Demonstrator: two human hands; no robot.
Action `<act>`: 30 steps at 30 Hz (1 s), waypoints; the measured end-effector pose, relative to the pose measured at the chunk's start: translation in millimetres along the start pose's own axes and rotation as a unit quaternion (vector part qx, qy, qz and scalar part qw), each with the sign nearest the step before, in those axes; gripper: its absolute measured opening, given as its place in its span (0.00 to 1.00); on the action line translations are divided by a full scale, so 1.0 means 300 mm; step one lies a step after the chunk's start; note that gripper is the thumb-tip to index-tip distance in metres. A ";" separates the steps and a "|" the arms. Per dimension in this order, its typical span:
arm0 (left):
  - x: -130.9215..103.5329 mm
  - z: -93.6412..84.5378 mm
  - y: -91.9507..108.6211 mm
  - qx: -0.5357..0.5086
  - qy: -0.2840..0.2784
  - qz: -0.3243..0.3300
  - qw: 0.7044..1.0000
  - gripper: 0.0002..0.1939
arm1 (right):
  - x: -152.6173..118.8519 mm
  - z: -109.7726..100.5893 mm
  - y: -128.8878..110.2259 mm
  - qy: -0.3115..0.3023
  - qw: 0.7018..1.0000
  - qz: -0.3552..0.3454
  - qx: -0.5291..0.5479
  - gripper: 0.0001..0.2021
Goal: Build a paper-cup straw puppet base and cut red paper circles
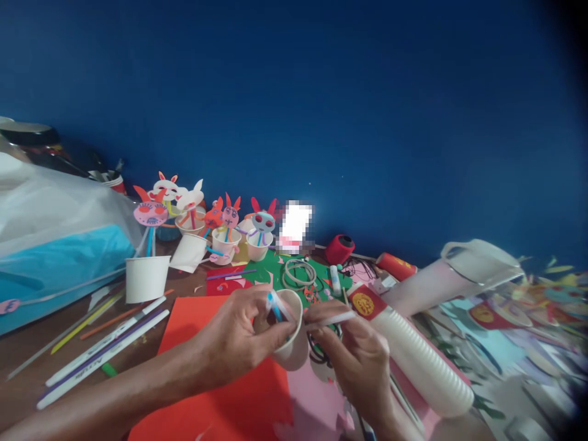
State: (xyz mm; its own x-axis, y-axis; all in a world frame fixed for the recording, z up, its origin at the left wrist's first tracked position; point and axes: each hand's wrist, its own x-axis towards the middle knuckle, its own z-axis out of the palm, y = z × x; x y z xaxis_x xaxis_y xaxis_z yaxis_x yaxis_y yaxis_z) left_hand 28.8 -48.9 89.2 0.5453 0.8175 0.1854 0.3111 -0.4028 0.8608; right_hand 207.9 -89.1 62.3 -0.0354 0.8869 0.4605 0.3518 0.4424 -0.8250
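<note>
1. Surface: brown table (27,401), mostly covered. Orange-red sheet (220,404) near center, pink paper (316,401) right of it, green paper (271,267) farther back, red paper (220,283) at its left.
2. Room: plain dark blue wall (294,104) behind; plastic bag (59,226), white and light blue, at left.
3. Held cup: one white paper cup (292,355), tilted, above the sheets at near center, a blue-and-white piece at its mouth.
4. Left hand (257,331): partly closed, thumb and fingers gripping the cup at the rim.
5. Right hand (353,349): thumb and fingers pinched on one whitish strip (337,318), just right of the cup.
6. Paper faces: six visible, far left to center; two white, two pink, one orange-red, one light blue.
7. Other loose cups: four upright, incl. one white cup (147,280) at left with a pink face (150,212) above; one tipped cup (189,252).
8. Pens: two white markers (103,352), near left.
9. Right side: one cup stack (422,355) lying down, one pitcher (478,263) on its side, one red speaker (340,249) farther back. Far-right clutter blurred, can't count.
10. One pixelated bright patch (295,225), far center.
</note>
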 end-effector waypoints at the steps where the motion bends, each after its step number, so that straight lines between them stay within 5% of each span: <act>1: 0.002 0.004 -0.003 -0.007 -0.001 -0.005 1.000 0.07 | 0.000 0.000 -0.001 -0.003 1.000 -0.011 -0.021 0.03; 8: 0.002 0.024 -0.009 -0.101 -0.046 -0.042 0.993 0.05 | 0.005 -0.003 -0.008 -0.059 0.991 -0.059 -0.100 0.08; 15: 0.022 -0.039 -0.021 -0.108 -0.152 -0.072 0.980 0.08 | 0.012 -0.008 -0.012 -0.094 0.987 -0.051 -0.120 0.12; 24: 0.043 -0.042 -0.042 -0.123 -0.110 -0.066 0.984 0.16 | 0.018 -0.028 -0.022 -0.111 0.979 -0.036 -0.167 0.11; 30: 0.039 -0.046 -0.036 -0.078 -0.144 -0.042 0.986 0.16 | 0.004 -0.023 -0.025 -0.048 0.989 0.033 -0.135 0.15</act>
State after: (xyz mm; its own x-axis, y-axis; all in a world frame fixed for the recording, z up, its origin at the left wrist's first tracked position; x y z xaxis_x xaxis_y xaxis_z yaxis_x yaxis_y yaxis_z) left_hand 21.0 -29.4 88.6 0.7285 0.6849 -0.0128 0.2539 -0.2526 0.9337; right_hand 211.7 -92.5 71.4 -0.0873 0.9271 0.3646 0.5923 0.3426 -0.7293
